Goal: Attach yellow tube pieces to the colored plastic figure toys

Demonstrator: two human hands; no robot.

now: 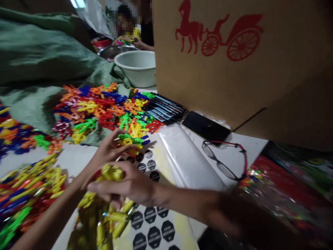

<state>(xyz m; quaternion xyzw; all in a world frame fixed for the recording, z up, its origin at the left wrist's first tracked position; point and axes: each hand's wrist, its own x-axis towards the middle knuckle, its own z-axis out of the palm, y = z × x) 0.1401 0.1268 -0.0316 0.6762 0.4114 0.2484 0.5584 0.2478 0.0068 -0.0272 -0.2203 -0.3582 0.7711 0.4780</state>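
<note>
My left hand (110, 149) reaches over the table with its fingers curled around several small plastic figures (130, 140) in green, yellow and blue. Nearer to me, my right hand (132, 185) is closed on a bunch of small yellow pieces (111, 172), their exact kind blurred. Under it lie yellow tube-shaped pieces (118, 227), partly hidden by the hand. A sheet of black octagonal stickers (154, 236) is spread beneath both hands.
Behind my left hand is a heap of coloured plastic figures (88, 106); another pile (26, 192) lies left. Clear plastic bags (189, 161), a phone (205, 127) and glasses (226, 169) are to the right. A cardboard box (208, 83), white basin (139, 71) and a person (127, 29) are beyond.
</note>
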